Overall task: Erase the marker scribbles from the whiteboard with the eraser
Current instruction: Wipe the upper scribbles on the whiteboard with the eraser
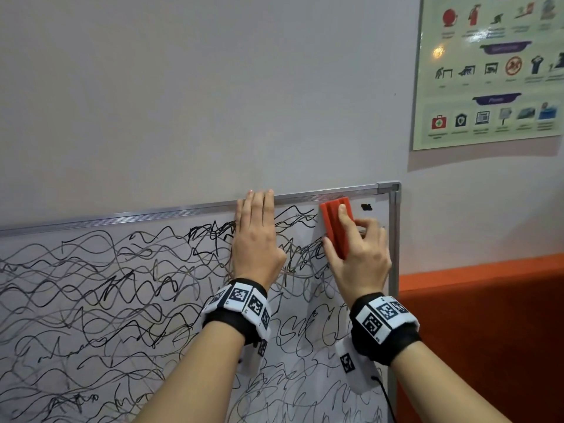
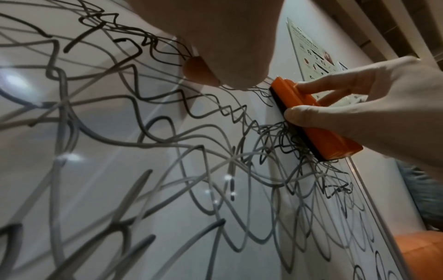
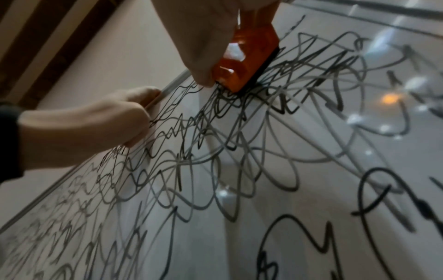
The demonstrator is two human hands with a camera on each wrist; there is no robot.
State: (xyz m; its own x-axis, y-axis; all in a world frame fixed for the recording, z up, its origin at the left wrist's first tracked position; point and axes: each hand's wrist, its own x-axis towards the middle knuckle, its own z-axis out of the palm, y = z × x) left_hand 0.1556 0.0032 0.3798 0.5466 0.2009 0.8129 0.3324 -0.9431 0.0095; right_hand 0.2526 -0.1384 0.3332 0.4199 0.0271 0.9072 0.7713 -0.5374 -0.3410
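A whiteboard [image 1: 91, 300] with a silver frame leans against the wall, covered in black and grey marker scribbles [image 1: 122, 270]. My right hand [image 1: 357, 254] grips an orange eraser [image 1: 335, 227] and holds its dark pad flat on the board near the top right corner. In the left wrist view the eraser [image 2: 318, 121] is pinched between thumb and fingers, and the right wrist view shows the eraser [image 3: 246, 58] from below. My left hand [image 1: 256, 236] lies flat on the board with straight fingers, the fingertips reaching over the top frame.
A safety poster [image 1: 488, 68] hangs on the wall at the upper right. An orange-red surface [image 1: 482, 331] sits to the right of the board's right frame [image 1: 393, 239]. A small black mark [image 1: 366, 206] sits in the board's top right corner.
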